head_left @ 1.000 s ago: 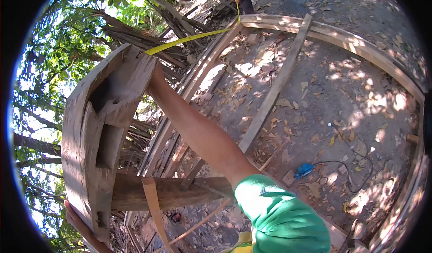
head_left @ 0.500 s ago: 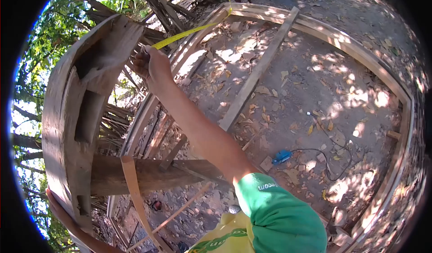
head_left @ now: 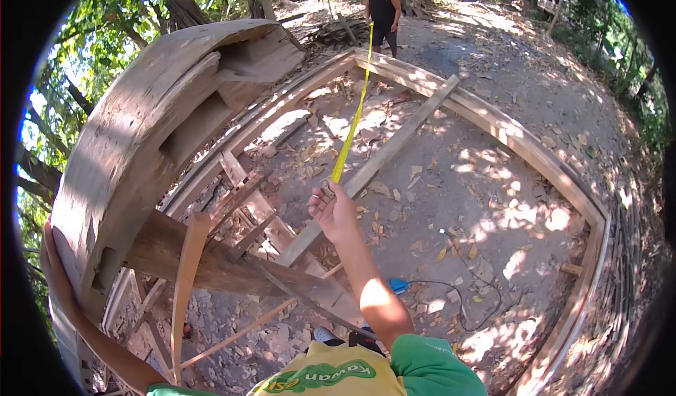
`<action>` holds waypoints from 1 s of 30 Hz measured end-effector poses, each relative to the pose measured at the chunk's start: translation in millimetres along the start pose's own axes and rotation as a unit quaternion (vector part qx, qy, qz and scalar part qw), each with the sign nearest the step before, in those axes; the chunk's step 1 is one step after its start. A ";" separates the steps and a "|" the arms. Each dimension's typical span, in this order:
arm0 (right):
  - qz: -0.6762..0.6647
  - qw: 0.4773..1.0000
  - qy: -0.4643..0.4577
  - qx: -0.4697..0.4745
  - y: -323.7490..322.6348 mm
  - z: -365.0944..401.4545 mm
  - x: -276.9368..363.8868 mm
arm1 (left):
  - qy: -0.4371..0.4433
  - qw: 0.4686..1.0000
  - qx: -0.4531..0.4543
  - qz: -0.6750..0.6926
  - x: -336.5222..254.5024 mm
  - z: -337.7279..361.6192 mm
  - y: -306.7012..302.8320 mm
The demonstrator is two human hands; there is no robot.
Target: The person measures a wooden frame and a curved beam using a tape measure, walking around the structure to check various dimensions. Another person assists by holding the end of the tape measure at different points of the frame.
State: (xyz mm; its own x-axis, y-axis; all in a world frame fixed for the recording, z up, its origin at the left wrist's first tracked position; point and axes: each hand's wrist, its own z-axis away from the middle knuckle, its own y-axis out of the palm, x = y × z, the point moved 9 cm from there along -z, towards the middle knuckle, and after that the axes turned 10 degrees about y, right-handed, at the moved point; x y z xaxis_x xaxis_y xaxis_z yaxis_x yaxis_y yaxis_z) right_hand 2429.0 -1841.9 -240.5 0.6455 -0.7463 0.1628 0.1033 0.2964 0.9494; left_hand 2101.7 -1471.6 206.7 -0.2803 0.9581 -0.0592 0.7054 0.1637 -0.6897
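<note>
My right hand (head_left: 331,209) is closed in a pinch on the near end of a yellow tape measure (head_left: 347,139). The tape runs taut away from me to a person (head_left: 382,14) in a black tank top standing beyond the frame's far corner. At the far left my left hand (head_left: 58,262) lies along the outer side of a big weathered wooden beam (head_left: 120,156) with cut-out slots. Its visible fingers look stretched out, and part of the hand is hidden. The beam rests on a thick wooden post (head_left: 211,262) below.
A large timber frame (head_left: 524,128) lies around me, with a plank (head_left: 401,139) across it. A blue tool (head_left: 398,285) with a dark cord (head_left: 461,304) sits on leaf-strewn ground. An upright wooden slat (head_left: 189,283) and thin braces stand beside the post.
My right hand has come down and right, away from the beam's top, still pinching the tape. The view has tilted up, so the person beyond the frame now shows.
</note>
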 end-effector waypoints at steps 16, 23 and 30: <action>0.138 0.975 -0.017 -0.171 -165.6 78.4 13.6 | 0.097 0.956 -0.121 -0.247 -35.9 30.1 -15.0; 0.208 0.943 -0.085 -0.247 -197.0 107.0 65.6 | 0.240 0.543 0.429 0.681 -323.5 192.9 164.5; 0.437 0.830 -0.157 -0.310 -138.6 110.0 79.0 | -0.219 0.494 0.554 0.634 -362.0 365.6 426.6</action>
State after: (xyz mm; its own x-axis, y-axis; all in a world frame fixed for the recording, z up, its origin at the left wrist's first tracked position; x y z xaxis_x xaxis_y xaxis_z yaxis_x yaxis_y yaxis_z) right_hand 2382.5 -2007.5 -329.7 0.4603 -0.1743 0.8705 0.1313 0.9831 0.1274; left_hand 2266.0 -1834.5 -329.9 -0.3548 -0.0553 -0.9333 -0.2260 -0.9636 0.1430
